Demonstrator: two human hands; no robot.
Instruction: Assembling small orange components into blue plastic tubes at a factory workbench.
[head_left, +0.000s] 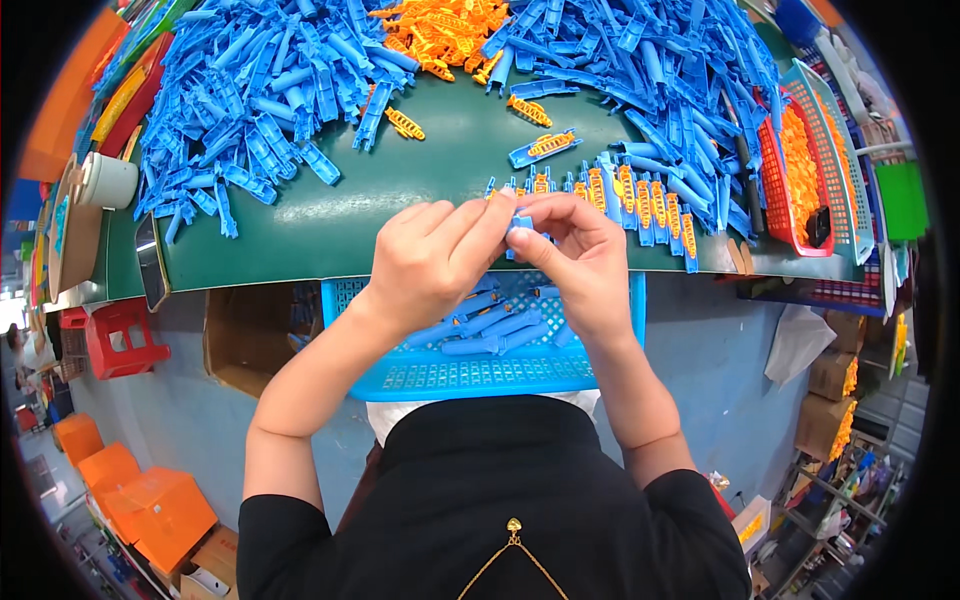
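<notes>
My left hand point(425, 255) and my right hand point(585, 255) meet over the table's front edge. Between their fingertips they pinch a small blue plastic part point(521, 222), mostly hidden by the fingers. Just beyond my right hand, blue half-shells with orange ribbed inserts point(643, 203) lie side by side in a row. Another blue half-shell with an orange insert point(545, 148) lies farther back. Loose orange ribbed inserts point(529, 111) rest near it. Below my hands, a light-blue basket point(470, 378) holds several blue tube-like pieces point(495, 332).
Big heaps of blue shells point(265, 100) cover the back of the green table point(330, 235), with an orange insert pile point(445, 30) between them. At the right stands a red basket point(775, 190) of orange parts. A phone point(152, 262) sits at the left edge, near a red stool point(125, 340).
</notes>
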